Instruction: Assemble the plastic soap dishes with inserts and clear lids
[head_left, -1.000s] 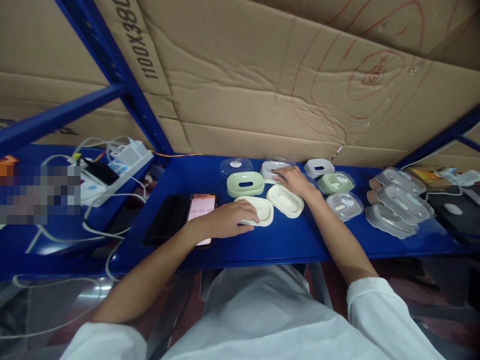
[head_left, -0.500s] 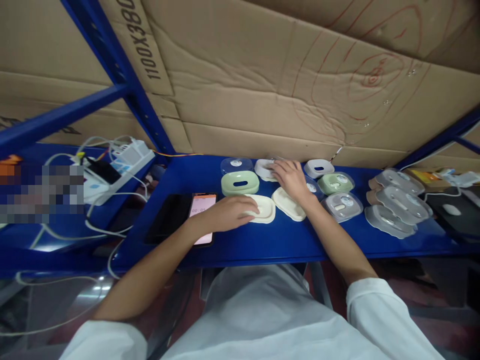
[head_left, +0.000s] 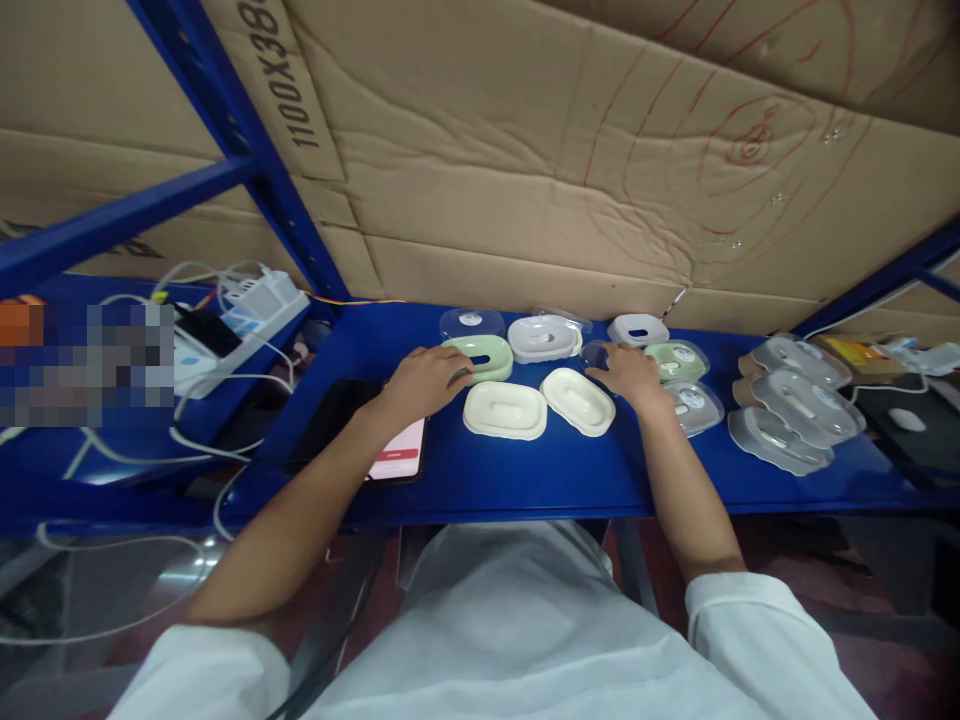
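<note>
My left hand (head_left: 429, 382) curls its fingers and thumb round the left end of a light green oval dish (head_left: 491, 372) with a slot in its middle. My right hand (head_left: 631, 374) holds a clear plastic lid (head_left: 595, 353) by its right side; the palm hides part of the lid. Between the hands, two cream oval pieces (head_left: 505, 410) with recessed middles lie flat on the blue table (head_left: 525, 480). Behind them sits a white oval dish (head_left: 544, 338), with a clear lid (head_left: 574, 318) partly behind it.
A labelled clear lid (head_left: 471, 322) lies behind the green dish. Right of my right hand are a white slotted dish (head_left: 639, 330), a lidded green dish (head_left: 686, 358) and a lidded grey dish (head_left: 697, 410). Stacked clear packaging (head_left: 806, 405) stands further right. A phone (head_left: 401, 455) lies left.
My left hand has left the cream piece and moved back-left to the green dish. My right hand has left the white dish and moved right to the clear lid.
</note>
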